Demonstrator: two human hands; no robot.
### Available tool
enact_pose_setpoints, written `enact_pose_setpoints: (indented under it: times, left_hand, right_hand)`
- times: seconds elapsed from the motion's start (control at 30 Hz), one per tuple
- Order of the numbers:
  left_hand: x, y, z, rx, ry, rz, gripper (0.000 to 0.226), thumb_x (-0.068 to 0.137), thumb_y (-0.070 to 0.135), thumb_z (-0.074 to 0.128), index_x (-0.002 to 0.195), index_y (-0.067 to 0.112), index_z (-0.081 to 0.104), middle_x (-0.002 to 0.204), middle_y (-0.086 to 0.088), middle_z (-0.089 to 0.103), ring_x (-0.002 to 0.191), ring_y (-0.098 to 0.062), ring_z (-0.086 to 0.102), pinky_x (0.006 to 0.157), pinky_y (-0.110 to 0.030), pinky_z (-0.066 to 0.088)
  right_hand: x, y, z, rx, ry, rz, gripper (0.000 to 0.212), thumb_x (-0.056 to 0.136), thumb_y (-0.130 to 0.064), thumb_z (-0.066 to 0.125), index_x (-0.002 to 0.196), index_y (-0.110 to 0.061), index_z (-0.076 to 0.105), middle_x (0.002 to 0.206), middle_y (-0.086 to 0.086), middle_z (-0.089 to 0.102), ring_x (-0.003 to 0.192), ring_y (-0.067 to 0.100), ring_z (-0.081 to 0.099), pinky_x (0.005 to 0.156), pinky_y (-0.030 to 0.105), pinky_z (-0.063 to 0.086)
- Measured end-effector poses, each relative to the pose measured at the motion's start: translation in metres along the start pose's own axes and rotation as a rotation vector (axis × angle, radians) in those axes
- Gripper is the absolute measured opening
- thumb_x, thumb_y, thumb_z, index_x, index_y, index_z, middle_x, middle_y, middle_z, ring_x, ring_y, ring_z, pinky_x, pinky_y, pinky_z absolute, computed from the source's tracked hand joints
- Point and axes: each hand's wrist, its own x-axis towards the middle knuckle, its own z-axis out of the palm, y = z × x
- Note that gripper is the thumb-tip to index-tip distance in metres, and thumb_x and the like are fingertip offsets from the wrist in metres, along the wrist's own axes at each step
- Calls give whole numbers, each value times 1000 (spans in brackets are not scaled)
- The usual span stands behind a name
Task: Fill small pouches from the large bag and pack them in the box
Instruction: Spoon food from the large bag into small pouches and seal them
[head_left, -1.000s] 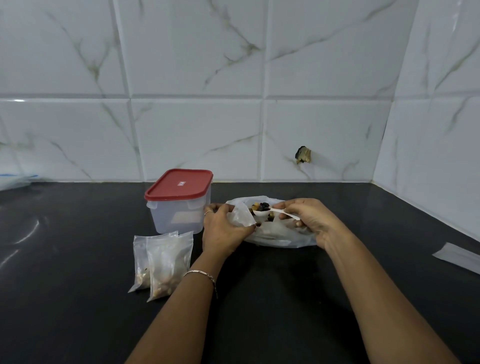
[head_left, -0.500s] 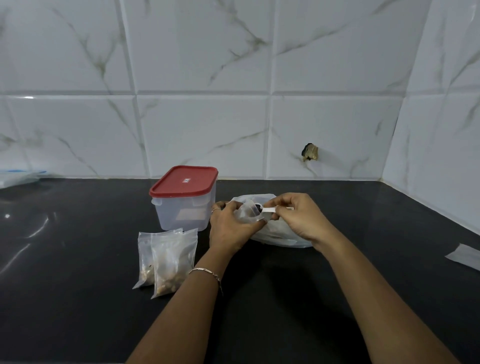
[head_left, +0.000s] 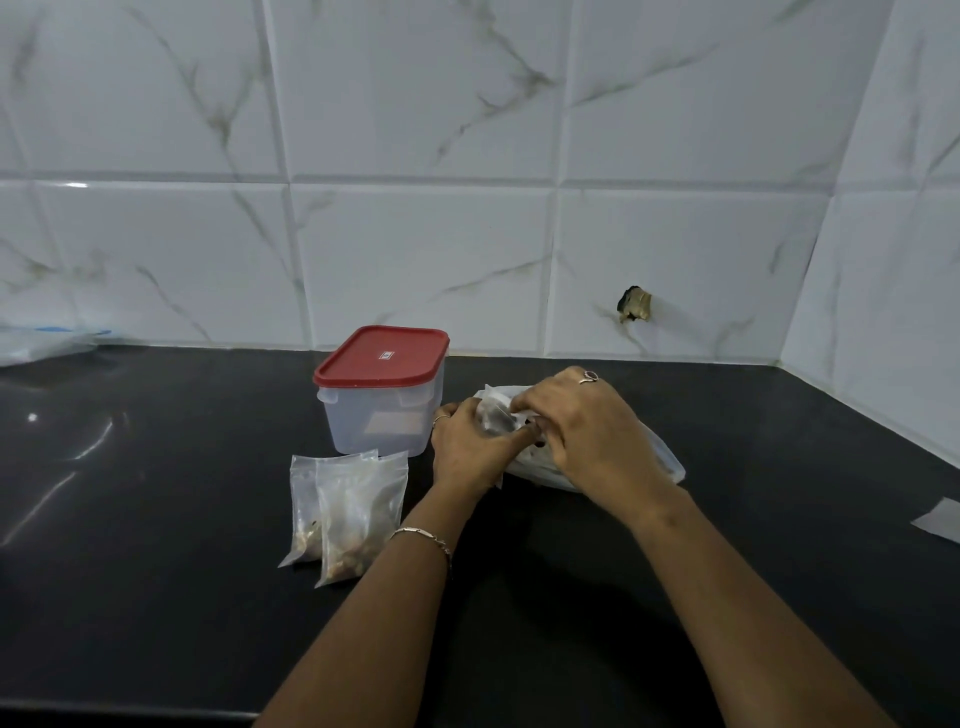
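Fingers of the left hand curl round a small clear pouch, held against the large plastic bag on the black countertop. Right hand arches over the pouch's mouth, fingers curled; I cannot tell what they hold. Just left stands the red-lidded box, closed, with 2 filled pouches lying before it.
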Motion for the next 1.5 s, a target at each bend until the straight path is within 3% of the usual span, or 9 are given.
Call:
enact_pose_setpoints:
  times: [0.27,0.6,0.73,0.83,1.0,1.17,1.27,1.4,1.5]
  left_hand:
    - [6,-5,2,-75,4,-13,94,35,68,70,116,22,59,124,-3,51,115,-23,54,97,-45,50]
    - [11,-10,4,-236,-34,-49,81,34,68,80,102,31,60,114,-2,63,106,-20,62,92,-44,53]
    - [5,-1,-2,-398,-81,-60,59,46,45,90,95,26,64,105,-5,68,97,-19,67,89,-44,56]
    - [6,-2,-4,-499,-95,-73,52,59,22,91,103,18,65,100,-5,72,94,-20,70,88,-44,57]
    - [2,7,-11,-550,-65,-57,44,67,18,87,102,13,63,100,-7,71,90,-17,70,72,-29,57]
    - [-2,11,-17,-518,-26,-72,35,67,29,86,92,18,65,97,-7,72,92,-22,70,83,-41,58]
    - [-4,15,-18,-540,-25,-49,27,72,32,82,90,20,66,95,-6,73,90,-20,69,83,-39,58]
    - [-3,10,-12,-290,-58,-61,53,46,59,80,87,30,64,102,1,69,96,-17,66,88,-42,56]
    - [0,4,-6,-182,-83,-84,44,50,53,81,84,33,61,103,1,68,96,-17,65,89,-43,55]
  right_hand:
    - [-1,6,-5,-79,89,40,28,67,-3,77,91,-16,70,78,2,67,76,22,62,66,34,50]
    - [-2,7,-1,-130,99,-15,24,72,-5,75,91,-17,68,82,-1,68,80,21,62,68,34,48]
    - [-3,10,1,-44,172,36,20,78,-3,70,92,-17,68,84,-4,68,83,19,62,71,35,50]
    - [-3,14,-1,93,219,168,20,83,-5,68,96,-20,68,90,-7,68,87,12,60,76,24,47]
    - [-5,21,-7,227,259,343,15,90,-18,65,99,-29,64,92,-16,66,88,4,56,70,15,42]
    - [-10,30,-17,141,123,391,13,90,-23,64,96,-34,63,89,-19,62,81,1,53,63,10,36]
    - [-13,37,-22,172,-24,380,19,87,-20,68,88,-38,64,91,-21,64,84,-1,56,66,10,38]
    - [-17,46,-21,119,-162,410,22,87,-17,68,89,-39,69,97,-18,67,82,-1,55,66,14,38]
    - [-19,47,-12,54,-192,412,23,90,-16,63,99,-35,72,102,-12,70,88,7,59,73,22,44]
